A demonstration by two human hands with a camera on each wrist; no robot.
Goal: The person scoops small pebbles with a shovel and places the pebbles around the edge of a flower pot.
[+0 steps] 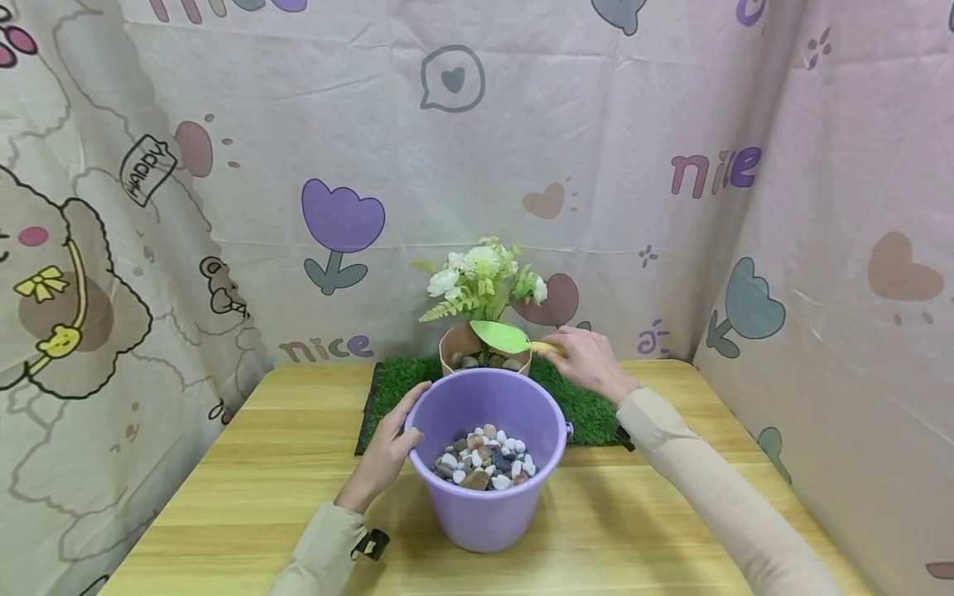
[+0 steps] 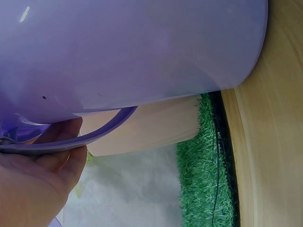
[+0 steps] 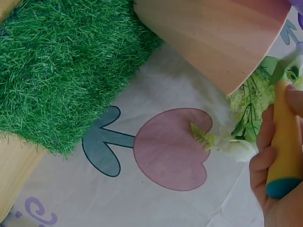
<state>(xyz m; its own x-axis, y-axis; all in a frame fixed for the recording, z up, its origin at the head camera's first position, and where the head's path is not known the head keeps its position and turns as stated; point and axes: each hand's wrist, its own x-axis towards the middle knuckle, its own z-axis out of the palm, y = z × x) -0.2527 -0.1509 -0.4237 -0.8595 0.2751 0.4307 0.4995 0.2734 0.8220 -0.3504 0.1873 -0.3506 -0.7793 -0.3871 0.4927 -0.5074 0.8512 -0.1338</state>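
A purple bucket (image 1: 488, 517) stands on the wooden table, with mixed pebbles (image 1: 488, 459) in its bottom. My left hand (image 1: 387, 451) grips its left side at the rim; the left wrist view shows fingers curled about the bucket's handle (image 2: 111, 124). With my right hand (image 1: 585, 360) I hold a small garden trowel by its yellow handle (image 3: 285, 137), which has a teal end. Its green blade (image 1: 501, 336) is over the front of a peach flowerpot (image 1: 452, 343) behind the bucket. White flowers and ferns (image 1: 480, 277) rise from the pot, with stones (image 1: 510, 364) at their base.
Beneath the pot lies a green artificial grass mat (image 1: 589, 410) with a dark edge. The wooden table (image 1: 298, 463) extends to both sides of the bucket. A printed curtain (image 1: 462, 165) hangs close behind the pot and along both sides.
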